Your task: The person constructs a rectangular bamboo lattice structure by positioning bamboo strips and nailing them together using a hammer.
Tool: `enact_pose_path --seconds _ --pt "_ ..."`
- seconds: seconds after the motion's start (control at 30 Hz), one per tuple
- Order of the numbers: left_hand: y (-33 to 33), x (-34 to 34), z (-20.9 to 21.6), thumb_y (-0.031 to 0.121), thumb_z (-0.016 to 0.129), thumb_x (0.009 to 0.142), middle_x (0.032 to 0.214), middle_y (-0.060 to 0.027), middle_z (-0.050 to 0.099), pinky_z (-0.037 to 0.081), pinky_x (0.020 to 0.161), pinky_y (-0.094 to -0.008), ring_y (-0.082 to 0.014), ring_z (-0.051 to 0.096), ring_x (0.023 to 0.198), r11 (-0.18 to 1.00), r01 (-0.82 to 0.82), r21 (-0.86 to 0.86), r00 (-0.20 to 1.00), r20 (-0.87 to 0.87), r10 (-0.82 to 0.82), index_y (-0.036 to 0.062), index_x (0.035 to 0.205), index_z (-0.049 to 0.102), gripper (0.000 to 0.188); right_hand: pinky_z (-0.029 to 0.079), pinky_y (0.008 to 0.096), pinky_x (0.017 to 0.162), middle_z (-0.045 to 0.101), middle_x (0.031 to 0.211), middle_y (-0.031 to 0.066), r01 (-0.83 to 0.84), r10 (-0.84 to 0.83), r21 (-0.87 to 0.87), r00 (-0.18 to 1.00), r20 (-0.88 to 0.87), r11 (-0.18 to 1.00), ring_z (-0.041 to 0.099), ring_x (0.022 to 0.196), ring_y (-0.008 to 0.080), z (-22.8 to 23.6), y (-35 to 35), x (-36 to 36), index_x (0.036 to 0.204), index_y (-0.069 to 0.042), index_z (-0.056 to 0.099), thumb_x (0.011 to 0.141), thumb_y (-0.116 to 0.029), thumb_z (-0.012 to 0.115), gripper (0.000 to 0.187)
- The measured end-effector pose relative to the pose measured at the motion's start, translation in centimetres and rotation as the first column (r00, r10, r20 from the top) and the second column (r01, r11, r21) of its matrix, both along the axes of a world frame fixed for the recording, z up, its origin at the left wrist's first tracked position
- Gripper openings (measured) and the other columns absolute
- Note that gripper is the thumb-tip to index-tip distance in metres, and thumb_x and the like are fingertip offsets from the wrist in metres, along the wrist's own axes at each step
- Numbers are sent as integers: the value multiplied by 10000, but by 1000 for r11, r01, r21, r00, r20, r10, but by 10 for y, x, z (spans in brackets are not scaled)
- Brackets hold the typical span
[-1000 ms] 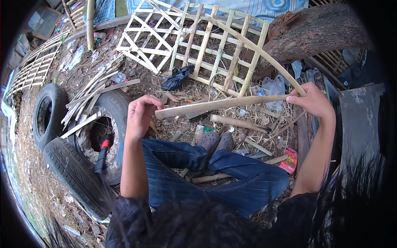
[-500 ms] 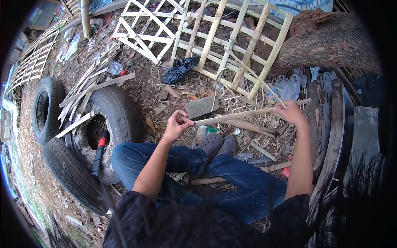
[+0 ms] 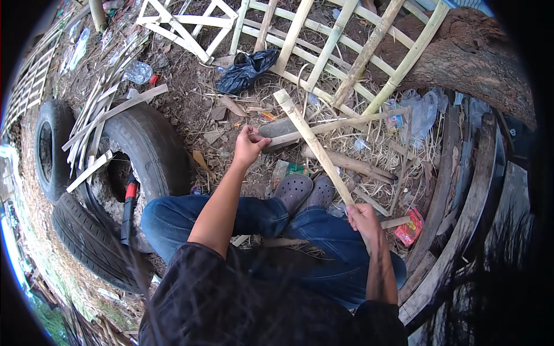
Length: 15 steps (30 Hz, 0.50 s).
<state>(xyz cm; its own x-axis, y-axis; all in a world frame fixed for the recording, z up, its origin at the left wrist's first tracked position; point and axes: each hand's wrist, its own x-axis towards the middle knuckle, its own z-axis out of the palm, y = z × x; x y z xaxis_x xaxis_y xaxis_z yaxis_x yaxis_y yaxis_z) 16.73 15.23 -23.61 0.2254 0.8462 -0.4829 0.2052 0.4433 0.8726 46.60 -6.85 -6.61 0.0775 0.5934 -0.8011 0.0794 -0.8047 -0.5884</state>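
My left hand [image 3: 250,146] pinches the near end of a long bamboo strip [image 3: 363,119], which stretches rightward above the ground. In my right hand [image 3: 365,221] is the lower end of a second, broader bamboo slat [image 3: 311,140]. This slat slants up and to the left, crossing in front of the first strip. Whether the two touch at the crossing I cannot tell. Below them are my clogs [image 3: 294,193] and crossed legs in jeans.
A bamboo lattice panel [image 3: 333,40] lies ahead, beside a thick tree trunk [image 3: 461,69]. At left, cut strips [image 3: 109,115] rest over old tires [image 3: 147,144], where a red-and-black handled tool [image 3: 128,213] leans. A black plastic bag [image 3: 245,72] and timber planks [image 3: 476,190] lie around.
My right hand has moved down and toward me, off the first strip's far part, and its slat now shows its broad face. My left hand stays nearly in place.
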Motion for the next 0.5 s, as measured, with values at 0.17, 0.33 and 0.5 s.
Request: enact_pose_path --seconds 0.17,0.33,0.5 --pt "-2 4 7 30 759 763 758 -92 689 496 660 -254 -116 647 730 999 -31 -38 998 -60 29 19 995 493 353 399 259 470 527 537 9 -212 215 -38 967 141 977 496 488 85 -26 -15 -6 697 -5 637 906 -313 642 372" --pt "-5 -3 -4 30 706 805 804 -105 698 507 687 -259 -133 663 759 993 -5 -121 1000 4 5 -10 1060 508 325 320 287 430 455 502 -28 -339 310 23 883 352 940 385 469 60 -45 -28 11 569 -21 536 904 -273 654 435" --pt "-16 -4 -2 -4 620 824 915 -112 692 501 724 -285 -158 656 832 983 16 -185 986 164 15 -1 1065 521 261 321 306 454 428 515 -19 -386 370 -42 841 395 922 369 507 67 -42 -53 14 624 17 573 894 -271 661 405"
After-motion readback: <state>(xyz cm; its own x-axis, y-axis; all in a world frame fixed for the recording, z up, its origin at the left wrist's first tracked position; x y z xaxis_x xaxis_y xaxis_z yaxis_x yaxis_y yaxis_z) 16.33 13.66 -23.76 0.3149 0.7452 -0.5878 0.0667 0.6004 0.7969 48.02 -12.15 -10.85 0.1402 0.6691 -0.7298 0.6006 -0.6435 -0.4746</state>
